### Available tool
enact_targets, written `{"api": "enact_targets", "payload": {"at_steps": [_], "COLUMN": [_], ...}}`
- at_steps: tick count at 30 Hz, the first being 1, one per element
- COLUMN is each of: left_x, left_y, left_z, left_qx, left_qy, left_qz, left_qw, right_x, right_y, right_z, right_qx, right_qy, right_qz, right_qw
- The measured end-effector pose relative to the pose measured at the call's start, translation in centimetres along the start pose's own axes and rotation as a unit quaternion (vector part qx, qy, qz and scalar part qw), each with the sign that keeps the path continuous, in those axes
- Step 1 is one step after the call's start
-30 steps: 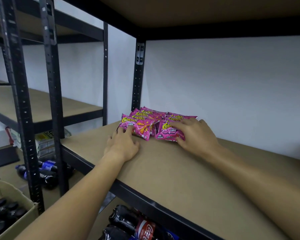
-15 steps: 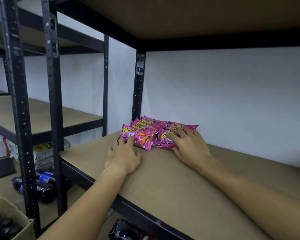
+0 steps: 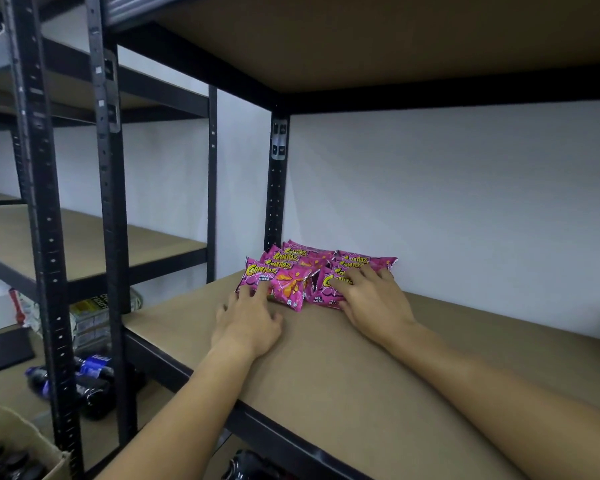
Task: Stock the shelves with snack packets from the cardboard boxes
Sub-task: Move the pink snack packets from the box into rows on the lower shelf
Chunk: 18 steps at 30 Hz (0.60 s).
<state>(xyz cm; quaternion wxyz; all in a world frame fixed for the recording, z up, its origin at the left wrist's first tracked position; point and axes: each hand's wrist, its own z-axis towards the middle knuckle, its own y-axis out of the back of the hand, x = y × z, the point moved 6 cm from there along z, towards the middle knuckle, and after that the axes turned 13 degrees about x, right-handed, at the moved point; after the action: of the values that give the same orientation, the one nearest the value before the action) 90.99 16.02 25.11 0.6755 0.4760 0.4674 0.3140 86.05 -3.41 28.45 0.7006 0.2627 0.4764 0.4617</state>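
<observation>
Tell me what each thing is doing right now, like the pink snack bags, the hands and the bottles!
Pink Corntoz snack packets: sealed, lying flat and overlapping at the shelf's back left corner.
Left hand: fingers straight, touching the front-left packet.
Right hand: fingers spread, resting on the right-hand packets.
Shelf board: bare in front of the packets.
Dark soda bottles: capped, lying on their sides below.
Cardboard box: open, holding upright bottles.

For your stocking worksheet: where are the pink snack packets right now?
In the head view, the packets lie clustered at the shelf's back left corner, beside the black upright, under both hands' fingertips.
</observation>
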Motion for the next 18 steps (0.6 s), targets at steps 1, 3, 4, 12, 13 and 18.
{"api": "enact_targets", "payload": {"at_steps": [1, 3, 4, 12, 13, 18], "left_x": [0.0, 0.0, 0.0, -0.2, -0.3, -1.0], "left_y": [0.0, 0.1, 0.0, 0.5, 0.6, 1.8], "left_z": [0.0, -0.1, -0.1, -0.5, -0.7, -2.3], "left_qx": [0.0, -0.001, 0.0, 0.0, -0.001, -0.017], "left_qy": [0.0, 0.0, 0.0, -0.005, -0.008, -0.038], "left_qz": [-0.002, -0.006, -0.008, -0.043, -0.05, -0.085], "left_qw": [1.0, 1.0, 1.0, 0.999, 0.999, 0.996], "right_x": [0.1, 0.3, 0.3, 0.4, 0.4, 0.5], "right_y": [0.2, 0.6, 0.8, 3.4, 4.0, 7.6], "right_z": [-0.1, -0.2, -0.2, -1.9, -2.3, -5.5], "right_qx": [0.01, 0.025, 0.025, 0.046, 0.049, 0.071], "right_qy": [-0.001, 0.01, 0.016, 0.018, 0.016, -0.012], "right_qz": [0.006, 0.019, 0.027, 0.083, 0.093, 0.216], "right_qw": [1.0, 0.999, 0.999, 0.995, 0.994, 0.974]}}
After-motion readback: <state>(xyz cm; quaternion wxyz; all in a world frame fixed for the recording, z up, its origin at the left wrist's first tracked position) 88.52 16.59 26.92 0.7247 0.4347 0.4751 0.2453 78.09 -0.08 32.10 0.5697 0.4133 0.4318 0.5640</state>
